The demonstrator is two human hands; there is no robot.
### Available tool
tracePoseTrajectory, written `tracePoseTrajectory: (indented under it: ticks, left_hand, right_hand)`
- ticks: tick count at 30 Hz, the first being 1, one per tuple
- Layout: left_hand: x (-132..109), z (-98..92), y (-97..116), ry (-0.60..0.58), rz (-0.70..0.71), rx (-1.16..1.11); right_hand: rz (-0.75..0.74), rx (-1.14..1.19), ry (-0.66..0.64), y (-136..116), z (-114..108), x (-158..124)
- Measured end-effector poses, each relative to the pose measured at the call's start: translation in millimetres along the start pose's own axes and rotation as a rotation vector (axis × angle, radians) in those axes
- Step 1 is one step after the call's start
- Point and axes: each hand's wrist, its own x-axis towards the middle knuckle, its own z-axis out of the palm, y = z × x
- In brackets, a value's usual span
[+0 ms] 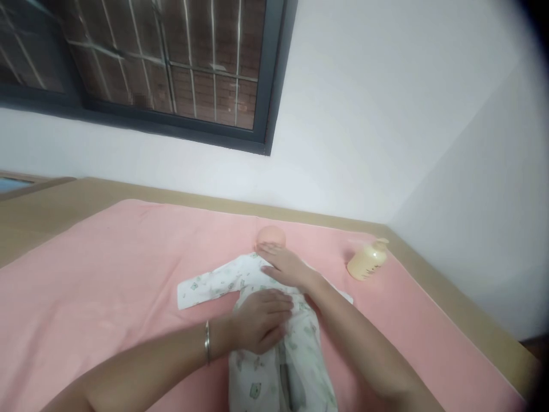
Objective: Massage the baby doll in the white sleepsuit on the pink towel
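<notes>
A baby doll [270,236] lies on a pink sheet [107,274], dressed in a white romper with small green prints [223,280]. Only the top of its head shows beyond my hands. My right hand [285,264] lies flat on the doll's chest just below the neck, fingers stretched out toward the left. My left hand [261,326], with a bangle on the wrist, rests on the doll's belly, fingers together and slightly curled on the cloth. One romper sleeve spreads out to the left.
A cream pump bottle [367,262] lies on its side on the sheet, to the right of the doll. A tan bed frame [463,309] borders the sheet. White walls meet at the right corner; a barred window [171,63] is above.
</notes>
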Motion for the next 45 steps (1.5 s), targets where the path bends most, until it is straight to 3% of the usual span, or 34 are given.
tracePoseTrajectory:
  ticks: [3, 5, 10, 14, 18, 23, 27, 31, 37, 41, 45]
  left_hand:
    - [1.6, 0.6, 0.8, -0.007, -0.003, -0.015]
    - [1.8, 2.1, 0.1, -0.009, -0.019, -0.026]
    - [0.0, 2.1, -1.8, -0.008, -0.037, -0.012]
    - [0.1, -2.2, -0.6, 0.008, 0.012, 0.029]
    - [0.8, -2.3, -0.5, -0.035, 0.021, 0.022]
    - [2.5, 0.3, -0.7, -0.058, -0.013, -0.003]
    - [0.4, 1.7, -2.0, -0.044, -0.017, -0.004]
    - [-1.8, 2.2, -2.5, -0.037, -0.014, 0.009]
    - [4.0, 0.9, 0.7, -0.037, -0.001, 0.006]
    - [5.6, 1.4, 0.1, -0.067, -0.021, -0.005]
    - [2.2, 2.8, -2.2, -0.062, -0.032, 0.009]
  right_hand:
    - [0.063, 0.026, 0.028, -1.3, -2.4, -28.0]
    - [0.018, 0.016, -0.009, -11.4, -3.9, -36.4]
    - [-0.164, -0.033, -0.091, -31.6, -0.6, -7.0]
    - [-0.075, -0.01, -0.017, -13.3, 4.4, 12.0]
    - [0.042, 0.025, 0.087, 6.0, 8.6, -13.2]
    - [0.046, 0.025, 0.11, -12.3, 3.5, -39.2]
    - [-0.101, 0.021, 0.045, -26.1, -0.4, -10.8]
    - [-0.086, 0.052, 0.022, -13.0, 3.9, 13.7]
    - [0.074, 0.11, 0.107, 1.4, 6.3, -29.5]
    - [-0.038, 0.105, 0.069, -18.1, 4.2, -42.4]
    - [-0.155, 0.124, -0.023, -30.5, 1.4, -10.1]
